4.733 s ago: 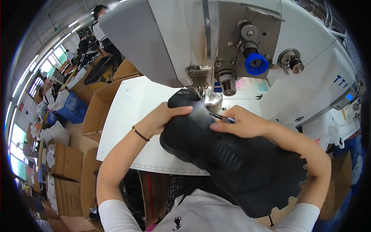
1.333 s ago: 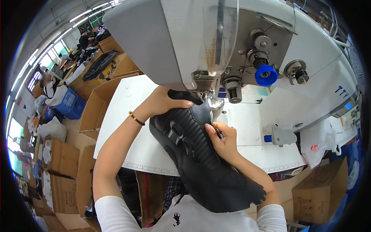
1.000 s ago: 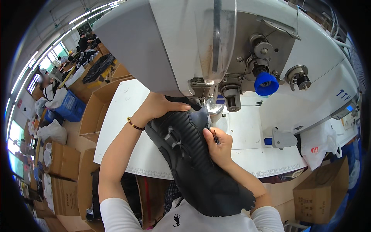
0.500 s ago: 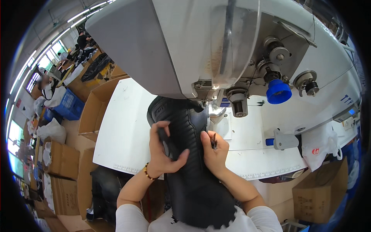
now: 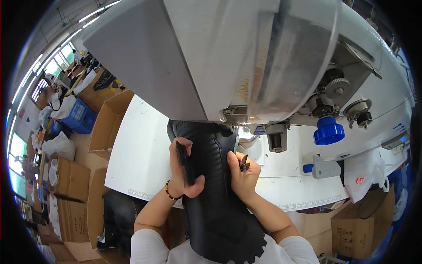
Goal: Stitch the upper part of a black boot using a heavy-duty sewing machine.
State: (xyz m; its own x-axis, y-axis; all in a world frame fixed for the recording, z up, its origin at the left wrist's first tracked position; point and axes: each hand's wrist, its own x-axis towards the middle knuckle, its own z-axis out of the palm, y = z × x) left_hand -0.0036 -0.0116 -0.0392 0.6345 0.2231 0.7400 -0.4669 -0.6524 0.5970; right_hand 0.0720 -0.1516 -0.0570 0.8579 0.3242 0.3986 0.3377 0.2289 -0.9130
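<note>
Now that my left hand [image 5: 184, 171] has come round to clamp the black boot upper [image 5: 211, 185] (right hand [image 5: 241, 176] pinching small snips [image 5: 244, 163]), it points straight under the needle.

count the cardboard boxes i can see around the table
4 clear: an open cardboard box at the table's far left, two closed ones on the floor left, one lower right. Others may be hidden.

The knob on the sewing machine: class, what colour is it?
Blue; the knob shows clearly in the head view, right of the hands.
</note>
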